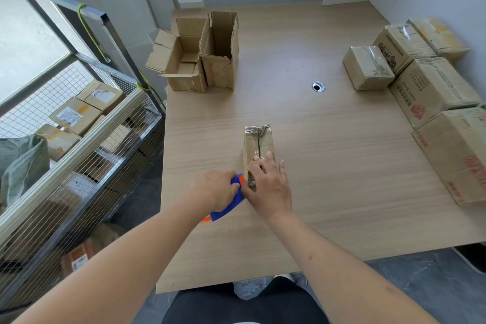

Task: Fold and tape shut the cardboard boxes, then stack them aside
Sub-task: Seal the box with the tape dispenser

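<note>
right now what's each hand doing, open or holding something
Left hand: grips the blue and orange tape dispenser.
Right hand: open, fingers resting on the small taped cardboard box.

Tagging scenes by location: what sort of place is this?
Likely a small parcel packing or shipping room. Taped cardboard boxes line the right side of a bare wooden table, open boxes wait at the far left, and a wire cage cart holds labelled parcels.

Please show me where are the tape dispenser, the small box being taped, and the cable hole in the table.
tape dispenser [228,205]: head view, blue body below left hand
small box [259,143]: head view, taped top face
cable hole [318,86]: head view, metal ring centre
</note>
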The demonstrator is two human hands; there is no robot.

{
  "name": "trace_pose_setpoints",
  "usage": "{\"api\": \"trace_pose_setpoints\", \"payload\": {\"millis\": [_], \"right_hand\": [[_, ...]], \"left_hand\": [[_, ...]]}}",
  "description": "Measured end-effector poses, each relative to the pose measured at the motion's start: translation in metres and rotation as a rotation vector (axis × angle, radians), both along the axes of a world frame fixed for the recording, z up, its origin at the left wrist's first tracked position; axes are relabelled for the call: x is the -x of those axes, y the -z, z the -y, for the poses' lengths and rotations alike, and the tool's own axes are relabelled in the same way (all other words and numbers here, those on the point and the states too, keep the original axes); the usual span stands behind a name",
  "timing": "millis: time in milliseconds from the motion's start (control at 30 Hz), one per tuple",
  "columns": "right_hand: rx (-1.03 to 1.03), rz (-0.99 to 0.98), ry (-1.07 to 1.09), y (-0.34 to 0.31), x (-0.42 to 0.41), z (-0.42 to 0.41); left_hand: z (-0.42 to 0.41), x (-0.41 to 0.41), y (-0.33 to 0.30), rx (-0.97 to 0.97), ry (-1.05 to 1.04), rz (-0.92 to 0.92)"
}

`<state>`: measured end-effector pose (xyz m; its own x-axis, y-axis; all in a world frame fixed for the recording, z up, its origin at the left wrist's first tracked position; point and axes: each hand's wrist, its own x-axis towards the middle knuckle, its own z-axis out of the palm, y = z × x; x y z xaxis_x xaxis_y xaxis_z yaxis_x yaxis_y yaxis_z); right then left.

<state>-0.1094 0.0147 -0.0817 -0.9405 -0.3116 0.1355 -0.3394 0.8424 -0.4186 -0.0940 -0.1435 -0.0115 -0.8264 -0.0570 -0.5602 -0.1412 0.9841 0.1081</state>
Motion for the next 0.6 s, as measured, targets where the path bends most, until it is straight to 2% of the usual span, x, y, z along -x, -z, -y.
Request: {"api": "trace_pose_setpoints", "payload": {"millis": [133,333,500,600], "right_hand": [[0.008,0.006,-0.007,-0.005,-0.001,-0.001],[0.039,-0.086,0.027,-0.005,-0.002,0.004],[0.165,-0.194,0.029,0.013,-0.002,0.002],[0.231,-0.219,-0.025,0.023,0.000,-0.005]], "left_hand": [[0.008,-0.003,0.014,0.122,-0.011,0.060],[0.016,-0.024,0.056,0.005,-0.125,-0.219],[0.014,-0.036,0.090,-0.018,-0.194,-0.230],[0.014,-0.041,0.102,-0.102,-0.233,-0.282]]}}
